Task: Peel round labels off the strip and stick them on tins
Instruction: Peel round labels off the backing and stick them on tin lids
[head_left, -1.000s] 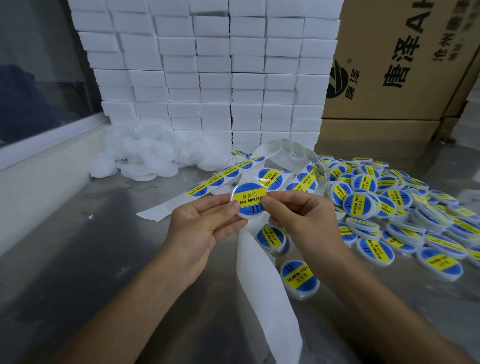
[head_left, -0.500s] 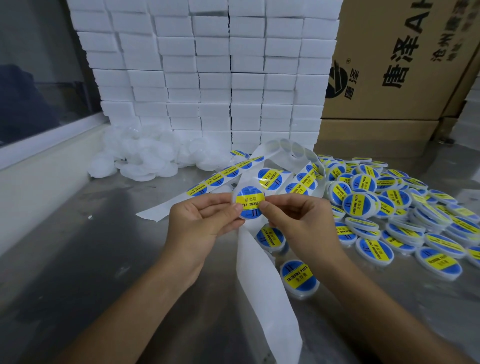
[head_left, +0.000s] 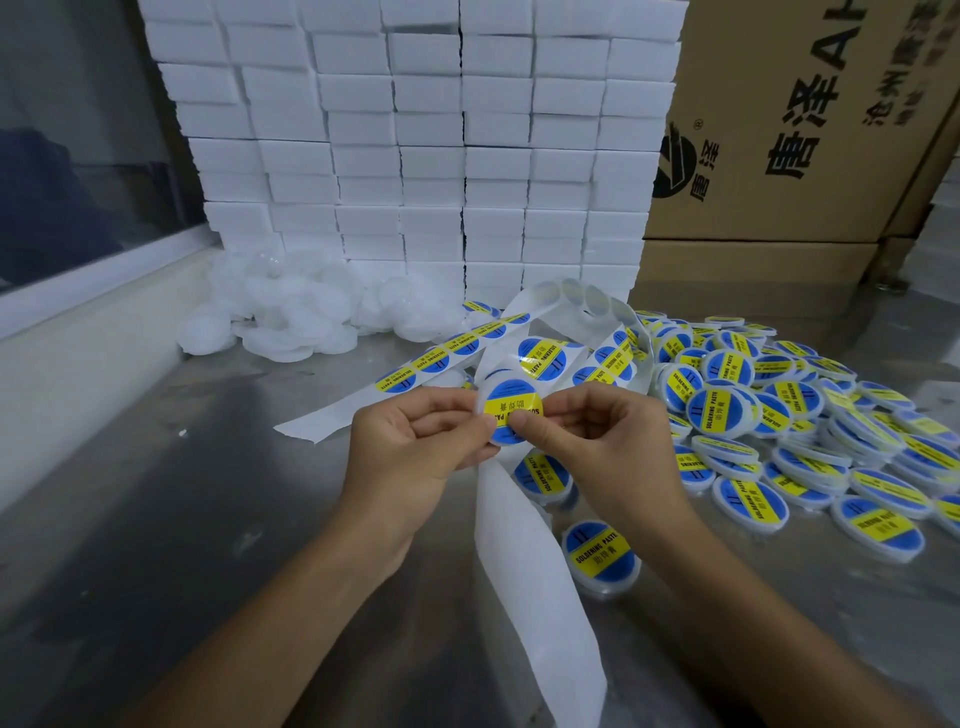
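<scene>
With the tin (head_left: 511, 413) held above the steel table (head_left: 156, 545) between both hands, left hand (head_left: 415, 441) pinching its rim, right hand (head_left: 597, 441) should press its thumb outward across the round label (head_left: 511, 402), smoothing edges flat.

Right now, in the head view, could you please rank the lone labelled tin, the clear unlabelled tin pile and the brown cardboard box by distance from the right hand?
1. Lone blue-and-yellow labelled tin: just below the right hand.
2. Clear unlabelled tin pile: far left.
3. Brown cardboard box: behind, upper right.
</scene>
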